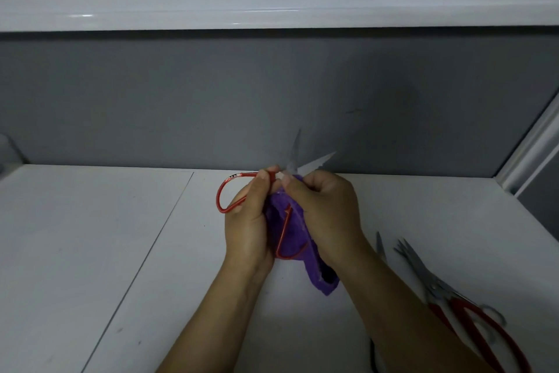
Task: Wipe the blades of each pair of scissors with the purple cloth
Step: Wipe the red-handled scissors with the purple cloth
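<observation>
A: Where is the soft purple cloth [295, 230]?
B: Centre of the frame, bunched between both hands above the white counter [90, 236]. One end hangs down toward the lower middle.
A: What has the left hand [246, 221] got?
B: Its fingers are curled tight round a pair of steel scissors with thin red wire-loop handles [284, 229]. One loop sticks out to the left of the hand and the other lies across the cloth.
A: And the right hand [323, 215]?
B: Its fingers are closed in a pinch on the cloth, right where the blades [317, 161] begin. The blades stand spread apart, pointing up toward the grey wall [151, 100]; one is blurred.
A: Anything else on the counter?
B: At the lower right lies a second pair of scissors with thick red handles [435, 288], its blades pointing to the upper left, well apart from the hands. A slim steel blade tip [379, 247] shows just left of it; I cannot tell what it belongs to.
</observation>
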